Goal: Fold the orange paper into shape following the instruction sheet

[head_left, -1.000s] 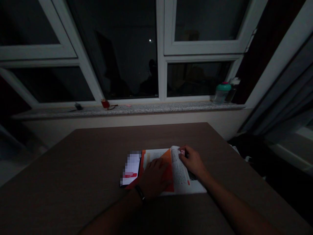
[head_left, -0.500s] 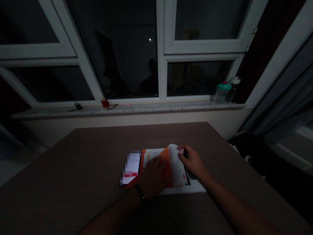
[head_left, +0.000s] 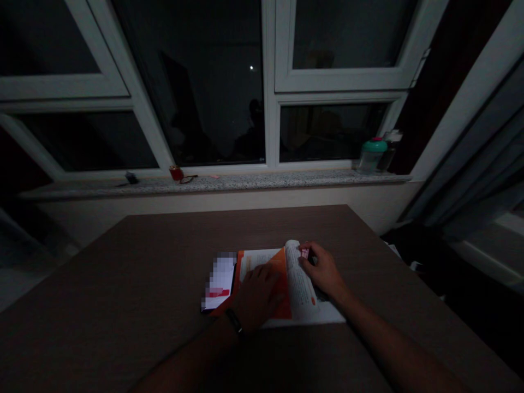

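Observation:
An open book (head_left: 302, 289) with orange and white pages lies on the table in front of me. My left hand (head_left: 257, 292), palm down with fingers spread, rests on its orange page (head_left: 282, 305). On the right side, a printed page curls up and over. My right hand (head_left: 321, 267) is closed at that page's right edge, thumb and fingers pinched. A small pink patterned patch (head_left: 304, 253) shows between the fingertips; I cannot tell whether it is print or a separate piece. A lit phone (head_left: 219, 284), its screen partly pixelated, lies against the book's left side.
The brown table (head_left: 155, 262) reaches to the wall below a granite windowsill (head_left: 254, 180). On the sill stand a teal-lidded bottle (head_left: 371, 155), a clear bottle beside it, a small red jar (head_left: 176, 173) and a small dark object (head_left: 131, 177). The room is dim.
The curled page's lower part has swung slightly right and now covers the dark picture seen beneath it before. Both hands have stayed nearly in place.

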`<state>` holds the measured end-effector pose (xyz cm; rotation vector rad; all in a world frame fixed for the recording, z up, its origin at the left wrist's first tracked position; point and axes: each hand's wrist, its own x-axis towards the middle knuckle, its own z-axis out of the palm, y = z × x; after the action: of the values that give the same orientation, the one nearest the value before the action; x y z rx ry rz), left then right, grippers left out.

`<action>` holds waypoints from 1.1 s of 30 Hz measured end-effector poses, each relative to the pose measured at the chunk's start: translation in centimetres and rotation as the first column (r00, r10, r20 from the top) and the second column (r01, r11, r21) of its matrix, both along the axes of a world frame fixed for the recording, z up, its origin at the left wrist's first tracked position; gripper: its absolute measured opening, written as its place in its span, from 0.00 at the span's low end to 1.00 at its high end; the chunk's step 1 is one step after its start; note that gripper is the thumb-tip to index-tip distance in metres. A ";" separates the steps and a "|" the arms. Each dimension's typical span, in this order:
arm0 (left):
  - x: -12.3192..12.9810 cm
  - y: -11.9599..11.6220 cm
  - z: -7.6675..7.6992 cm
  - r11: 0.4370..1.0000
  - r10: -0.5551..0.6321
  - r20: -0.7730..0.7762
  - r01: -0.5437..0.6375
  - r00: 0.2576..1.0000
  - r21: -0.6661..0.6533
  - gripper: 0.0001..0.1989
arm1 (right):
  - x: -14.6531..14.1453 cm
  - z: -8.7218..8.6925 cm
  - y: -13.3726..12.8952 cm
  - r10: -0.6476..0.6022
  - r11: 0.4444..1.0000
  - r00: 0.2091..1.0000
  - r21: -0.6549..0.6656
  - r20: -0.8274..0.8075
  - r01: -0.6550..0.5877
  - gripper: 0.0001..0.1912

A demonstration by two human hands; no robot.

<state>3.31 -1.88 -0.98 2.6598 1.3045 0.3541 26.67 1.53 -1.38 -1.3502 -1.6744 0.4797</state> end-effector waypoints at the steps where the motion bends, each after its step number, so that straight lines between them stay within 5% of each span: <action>1: 0.0 0.0 -0.2 1.000 -0.013 0.021 0.013 1.000 0.001 0.22 | 0.0 0.1 -0.1 0.011 1.000 1.000 0.013 -0.013 -0.011 0.15; 6: 0.1 0.2 -0.2 0.999 0.008 0.222 0.002 0.975 -0.045 0.20 | -0.4 0.6 -1.0 0.195 0.981 0.973 0.035 -0.120 -0.193 0.20; 11: -0.1 0.3 0.7 0.990 0.082 0.435 -0.023 0.897 -0.141 0.22 | -1.3 0.7 -1.7 0.483 0.867 0.844 -0.006 -0.233 -0.498 0.25; 15: -0.1 0.2 1.2 0.991 0.071 0.505 -0.002 0.860 -0.136 0.23 | -1.6 0.2 -1.8 0.563 0.803 0.784 -0.052 -0.263 -0.594 0.24; 19: 0.2 0.1 1.5 0.996 0.038 0.471 0.007 0.882 -0.093 0.22 | -1.7 -0.7 -1.4 0.515 0.844 0.832 -0.052 -0.206 -0.535 0.24; 25: 0.3 -0.1 1.1 0.990 0.021 0.220 0.011 0.975 -0.143 0.22 | -1.1 -1.5 -0.5 0.382 0.923 0.919 -0.076 0.095 -0.376 0.24; 33: 0.0 0.3 0.1 1.000 -0.031 0.078 0.031 0.997 -0.002 0.16 | -0.3 -1.1 0.2 0.197 0.979 0.963 -0.083 0.183 -0.184 0.16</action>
<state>3.32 -1.59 -0.89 2.6321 1.2387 0.4459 26.32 1.75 -2.45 -1.3214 -1.9738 0.5330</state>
